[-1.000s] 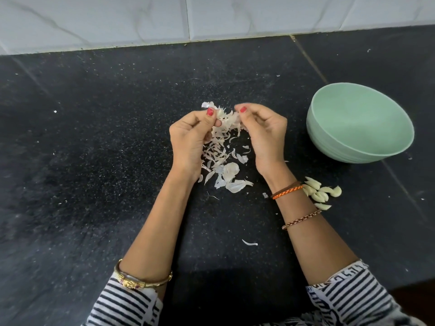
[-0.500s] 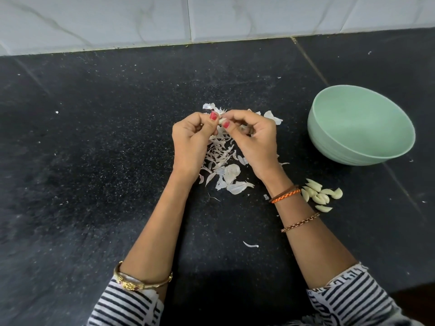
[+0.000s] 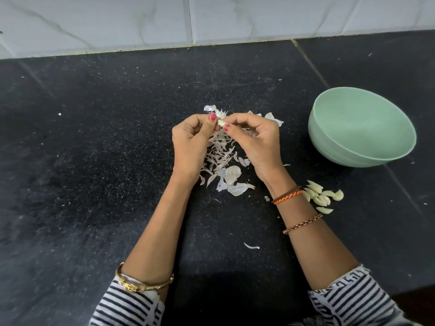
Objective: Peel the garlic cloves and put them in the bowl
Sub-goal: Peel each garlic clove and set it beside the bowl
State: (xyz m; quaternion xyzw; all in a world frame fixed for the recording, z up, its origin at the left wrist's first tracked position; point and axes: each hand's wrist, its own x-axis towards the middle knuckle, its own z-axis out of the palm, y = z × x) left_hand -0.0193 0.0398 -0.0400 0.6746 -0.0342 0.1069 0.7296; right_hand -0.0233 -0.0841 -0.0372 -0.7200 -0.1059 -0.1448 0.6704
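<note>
Two striped sleeves (image 3: 131, 304) sit nearest us, with a gold bangle (image 3: 143, 284) on the left forearm. One stray flake of skin (image 3: 251, 246) lies on the dark surface (image 3: 94, 184) between the forearms. Right of the right wrist, a cluster of peeled cloves (image 3: 323, 196) rests on the surface, not in the bowl. Further out, a heap of papery peels (image 3: 223, 161) lies under our hands. Above it, the left hand (image 3: 191, 143) and right hand (image 3: 257, 141) both pinch one small garlic clove (image 3: 221, 123) between thumb and fingertips, other fingers curled. The clove shows pale and glossy; we cannot tell how much skin remains. We judge the step as peeling. Next move calls for stripping the last skin. Far right, the green bowl (image 3: 329, 147) looks empty; the tiled wall (image 3: 211, 20) closes the scene.
</note>
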